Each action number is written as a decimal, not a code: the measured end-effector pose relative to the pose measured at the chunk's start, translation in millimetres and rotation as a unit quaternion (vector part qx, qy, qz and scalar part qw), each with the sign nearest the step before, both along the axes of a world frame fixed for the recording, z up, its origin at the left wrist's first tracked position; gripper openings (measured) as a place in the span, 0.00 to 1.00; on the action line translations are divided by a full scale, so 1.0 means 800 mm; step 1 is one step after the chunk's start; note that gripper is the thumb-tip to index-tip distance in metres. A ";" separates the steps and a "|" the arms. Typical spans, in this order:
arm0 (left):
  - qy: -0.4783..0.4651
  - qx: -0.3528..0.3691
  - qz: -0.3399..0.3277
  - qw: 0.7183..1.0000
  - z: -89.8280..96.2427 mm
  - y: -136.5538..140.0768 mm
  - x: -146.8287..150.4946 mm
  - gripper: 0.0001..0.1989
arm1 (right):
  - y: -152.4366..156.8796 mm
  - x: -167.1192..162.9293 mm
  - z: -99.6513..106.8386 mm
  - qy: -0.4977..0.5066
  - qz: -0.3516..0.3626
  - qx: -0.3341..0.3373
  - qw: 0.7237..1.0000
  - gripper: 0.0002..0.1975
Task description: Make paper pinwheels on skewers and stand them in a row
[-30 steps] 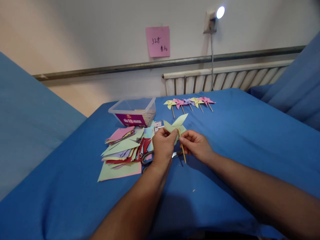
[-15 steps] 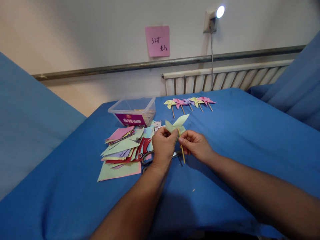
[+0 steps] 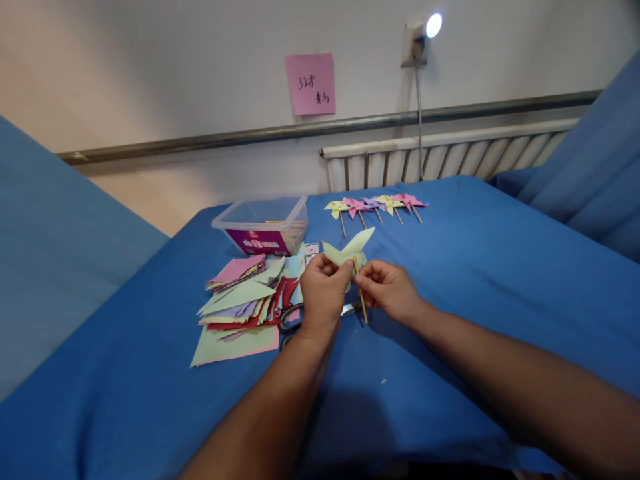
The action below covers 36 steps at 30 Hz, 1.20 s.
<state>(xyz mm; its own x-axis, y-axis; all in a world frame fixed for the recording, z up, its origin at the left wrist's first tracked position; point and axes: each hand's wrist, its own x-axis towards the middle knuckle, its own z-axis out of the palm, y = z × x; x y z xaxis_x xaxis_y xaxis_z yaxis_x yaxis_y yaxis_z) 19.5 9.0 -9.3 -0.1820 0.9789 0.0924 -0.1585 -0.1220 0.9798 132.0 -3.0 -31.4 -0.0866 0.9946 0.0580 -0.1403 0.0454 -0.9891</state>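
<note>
A pale green paper pinwheel (image 3: 357, 243) is pinched in my left hand (image 3: 325, 288), its blades fanning out above the thumb. My right hand (image 3: 390, 288) closes thumb and fingers on the thin wooden stick (image 3: 363, 307), whose upper end lies against the back of the pinwheel. How the two are joined is hidden by my fingers. Beneath my hands lies a pair of scissors (image 3: 351, 309) with dark handles, partly covered by my left wrist. To the left a stack of coloured paper pieces (image 3: 240, 297) touches the scissors' handle.
Behind the papers stands a clear plastic box (image 3: 260, 227) holding sticks. Several finished pinwheels (image 3: 375, 205) lie in a row at the back of the blue cloth-covered table (image 3: 475, 267). A radiator (image 3: 450, 157) and a rail (image 3: 240, 137) run along the wall.
My hands keep the same grip on the pinwheel and stick, with only slight finger movement. The whole view has shifted a little.
</note>
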 end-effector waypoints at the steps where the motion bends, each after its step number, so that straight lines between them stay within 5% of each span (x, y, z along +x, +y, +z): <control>1: -0.006 0.000 -0.001 1.000 0.001 -0.001 0.001 0.13 | 0.000 0.000 0.000 0.000 -0.004 -0.001 1.000 0.19; 14: -0.005 -0.010 -0.012 1.000 0.000 0.005 -0.001 0.19 | -0.001 0.008 -0.001 -0.071 -0.029 0.032 0.997 0.17; 20: -0.052 -0.033 -0.039 0.997 0.005 0.005 -0.004 0.22 | 0.010 0.028 0.009 -0.124 -0.187 0.109 0.968 0.12; 27: -0.054 -0.090 -0.132 0.986 0.006 -0.001 0.002 0.22 | 0.018 0.037 0.013 0.015 -0.028 0.052 0.998 0.14; 36: -0.051 -0.100 -0.132 0.985 0.001 0.001 0.000 0.23 | 0.022 0.035 0.005 -0.002 -0.027 0.039 0.999 0.13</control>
<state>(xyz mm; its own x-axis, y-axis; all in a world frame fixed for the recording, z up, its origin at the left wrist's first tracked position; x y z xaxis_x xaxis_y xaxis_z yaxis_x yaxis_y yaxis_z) 19.2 9.6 -8.6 0.0832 0.9901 -0.1129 -0.2575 0.1308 0.9574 160.1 14.7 -27.4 -0.0341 0.9901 0.1359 -0.1322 0.1303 -0.9826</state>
